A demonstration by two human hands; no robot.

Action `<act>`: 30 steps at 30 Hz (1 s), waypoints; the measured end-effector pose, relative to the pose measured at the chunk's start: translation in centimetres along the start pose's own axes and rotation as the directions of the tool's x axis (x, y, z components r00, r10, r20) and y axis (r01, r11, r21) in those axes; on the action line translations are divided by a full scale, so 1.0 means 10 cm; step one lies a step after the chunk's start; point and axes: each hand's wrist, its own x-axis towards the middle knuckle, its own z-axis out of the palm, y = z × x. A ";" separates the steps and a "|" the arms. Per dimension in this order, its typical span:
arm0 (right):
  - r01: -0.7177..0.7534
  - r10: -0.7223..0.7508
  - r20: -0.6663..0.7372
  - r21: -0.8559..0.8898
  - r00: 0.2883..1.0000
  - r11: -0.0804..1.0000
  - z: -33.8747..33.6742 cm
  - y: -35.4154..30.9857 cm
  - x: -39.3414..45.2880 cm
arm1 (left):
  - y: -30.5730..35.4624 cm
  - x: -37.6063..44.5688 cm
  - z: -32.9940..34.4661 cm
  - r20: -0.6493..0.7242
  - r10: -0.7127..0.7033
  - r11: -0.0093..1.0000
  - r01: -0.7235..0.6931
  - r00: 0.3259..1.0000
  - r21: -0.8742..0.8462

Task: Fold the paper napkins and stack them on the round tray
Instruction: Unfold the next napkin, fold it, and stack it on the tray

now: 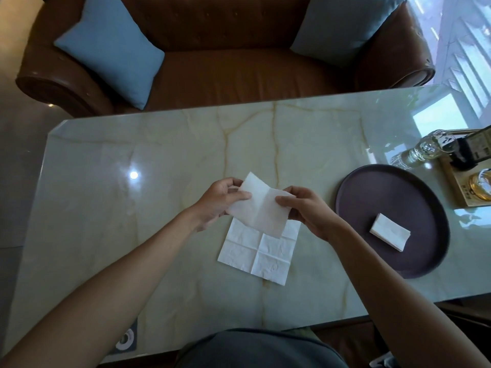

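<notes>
A white paper napkin (261, 208), folded in half with a crease down its middle, is held above the table between both hands. My left hand (216, 204) pinches its left edge and my right hand (305, 208) pinches its right edge. Under it, an unfolded creased napkin (261, 254) lies flat on the marble table (132, 235). A dark round tray (372, 192) sits to the right, and one folded napkin (390, 235) rests on it.
At the table's far right stand a glass bottle (422, 150) and a wooden stand (467, 179) with a dark holder and a glass. Beyond the table is a brown leather sofa (239, 70) with two blue cushions.
</notes>
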 end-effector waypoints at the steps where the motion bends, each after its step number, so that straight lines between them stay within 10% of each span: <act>1: -0.002 0.001 -0.012 -0.023 1.000 1.000 0.01 -0.03 -0.01 | -0.03 0.01 0.04 -0.007 0.018 0.999 -0.018 1.000 0.050; 9: -0.040 0.035 0.107 0.044 0.994 0.998 0.10 -0.25 -0.17 | -0.17 0.08 0.30 -0.116 0.033 0.997 -0.024 0.993 0.079; 16: 0.068 -0.146 -0.319 -0.243 0.936 0.968 0.09 -0.14 -0.06 | -0.10 0.04 0.37 -0.005 -0.064 0.964 0.060 0.998 -0.258; 21: -0.081 0.056 -0.117 -0.224 0.992 0.971 0.10 -0.08 -0.10 | -0.12 0.08 0.38 -0.005 -0.014 0.976 0.012 1.000 -0.218; 30: 0.043 -0.069 -0.129 -0.190 0.989 0.981 0.09 -0.01 -0.20 | -0.01 0.01 0.32 0.015 0.050 0.993 -0.048 0.999 -0.108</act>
